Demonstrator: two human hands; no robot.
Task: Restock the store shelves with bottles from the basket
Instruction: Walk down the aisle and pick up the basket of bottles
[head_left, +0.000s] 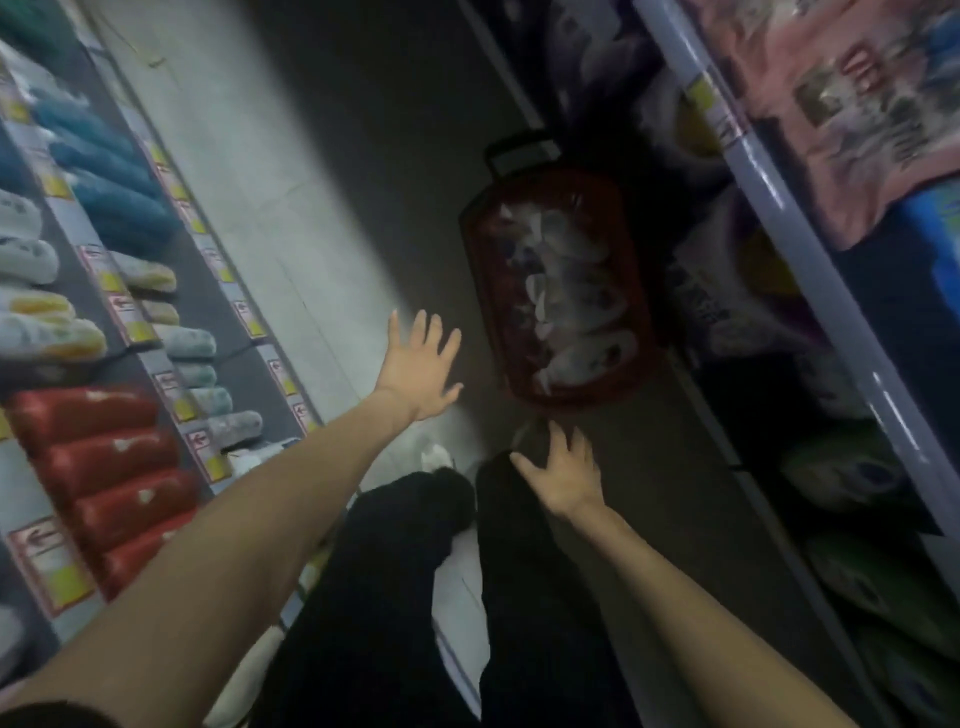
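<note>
Your left hand (421, 371) reaches forward over the aisle floor (249, 182) with its back to the camera. Its grip is apart, the fingers are spread wide, and it holds nothing. Your right hand (563, 475) is lower and closer to you, above your knee. Its grip is also apart, with fingers fanned and empty. Neither hand touches the red basket (485, 291), which stands on the floor ahead of both hands, close against the foot of the shelving on your right. Its black handle (519, 148) is at the far end. The bottles (566, 291) lie inside it in a loose heap, pale and whitish. The picture is too blurred and dark to count them or read any label. Your left hand is just short of the basket's near left corner, and your right hand is just below its near end. Your legs, in black trousers (395, 571), fill the lower middle of the view, with a white shoe (434, 457) showing beyond the left knee. On your left, sloping shelves carry rows of what look like soft slippers, with blue ones (104, 171) farther off, pale ones (26, 260) in the middle and red ones (104, 467) nearest. Price tags (111, 275) run along the shelf edges. On your right, a pale shelf rail (810, 270) crosses the view, with a pink package (857, 119) above it and green packs (883, 571) below it.
</note>
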